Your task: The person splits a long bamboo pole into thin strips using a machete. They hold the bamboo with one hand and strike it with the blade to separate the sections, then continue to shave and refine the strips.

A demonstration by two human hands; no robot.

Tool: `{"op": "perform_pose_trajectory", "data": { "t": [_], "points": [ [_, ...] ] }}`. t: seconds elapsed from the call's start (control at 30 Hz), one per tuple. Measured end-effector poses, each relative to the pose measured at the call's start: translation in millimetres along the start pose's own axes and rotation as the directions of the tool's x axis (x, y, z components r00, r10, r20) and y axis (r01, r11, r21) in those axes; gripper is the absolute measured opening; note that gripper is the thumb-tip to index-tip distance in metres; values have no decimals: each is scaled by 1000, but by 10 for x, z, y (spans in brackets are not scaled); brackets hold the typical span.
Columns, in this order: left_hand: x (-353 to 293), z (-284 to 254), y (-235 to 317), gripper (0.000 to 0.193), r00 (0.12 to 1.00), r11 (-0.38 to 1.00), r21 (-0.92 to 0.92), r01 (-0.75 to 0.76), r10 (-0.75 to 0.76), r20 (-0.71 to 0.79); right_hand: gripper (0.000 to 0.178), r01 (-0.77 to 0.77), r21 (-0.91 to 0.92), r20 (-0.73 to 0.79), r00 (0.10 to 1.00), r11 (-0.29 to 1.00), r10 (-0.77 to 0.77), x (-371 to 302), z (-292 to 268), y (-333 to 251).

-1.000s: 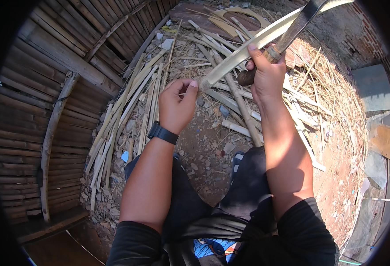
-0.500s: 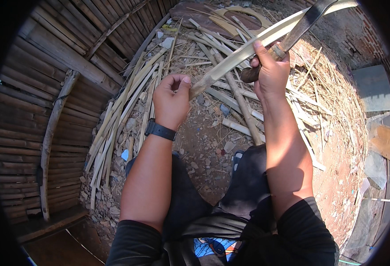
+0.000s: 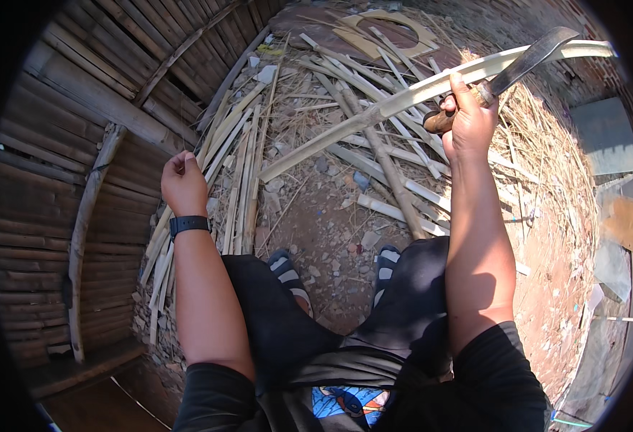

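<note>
My right hand [image 3: 469,122] is wrapped round the wooden handle of a machete [image 3: 534,57], its dark blade pointing up and to the right. The thumb of the same hand presses a long split bamboo strip [image 3: 403,101] against it. The pale strip runs from near the middle of the view to the far right, crossing under the blade; its near left end hangs free. My left hand [image 3: 185,181], with a dark watch [image 3: 189,225] on the wrist, is held off to the left, away from the strip. Its fingers are curled together, and what they hold, if anything, cannot be made out.
Several bamboo strips [image 3: 248,191] lie in a pile on the stony ground ahead and to the left. A bamboo pole [image 3: 385,162] slants between them. A slatted bamboo wall [image 3: 35,237] stands at the left. Dry shavings [image 3: 546,137] and leaning sheets [image 3: 608,137] are at the right.
My left hand has let go of the strip's near end and moved left and slightly down. My right hand has shifted right with the machete and the strip.
</note>
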State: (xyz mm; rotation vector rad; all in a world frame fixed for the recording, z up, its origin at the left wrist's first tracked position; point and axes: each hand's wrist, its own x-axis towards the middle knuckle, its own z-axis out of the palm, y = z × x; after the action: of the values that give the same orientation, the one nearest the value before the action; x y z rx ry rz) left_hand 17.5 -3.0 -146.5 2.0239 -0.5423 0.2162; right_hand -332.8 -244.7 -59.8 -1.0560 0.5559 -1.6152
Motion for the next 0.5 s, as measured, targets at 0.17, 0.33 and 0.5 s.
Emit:
{"op": "perform_pose_trajectory", "data": {
  "t": [0.17,0.33,0.5],
  "points": [
    [-243,83,384,60,983,989,-140,-52,75,166,27,-13,-81,62,998,997,18,-9,-70,33],
    [-186,-50,1165,56,911,830,-557,-39,258,321,36,-120,-301,194,964,946,184,-104,0,44],
    [131,-198,2123,52,849,737,-660,-147,436,298,43,-63,-449,343,909,891,237,-236,50,121]
  ]
}}
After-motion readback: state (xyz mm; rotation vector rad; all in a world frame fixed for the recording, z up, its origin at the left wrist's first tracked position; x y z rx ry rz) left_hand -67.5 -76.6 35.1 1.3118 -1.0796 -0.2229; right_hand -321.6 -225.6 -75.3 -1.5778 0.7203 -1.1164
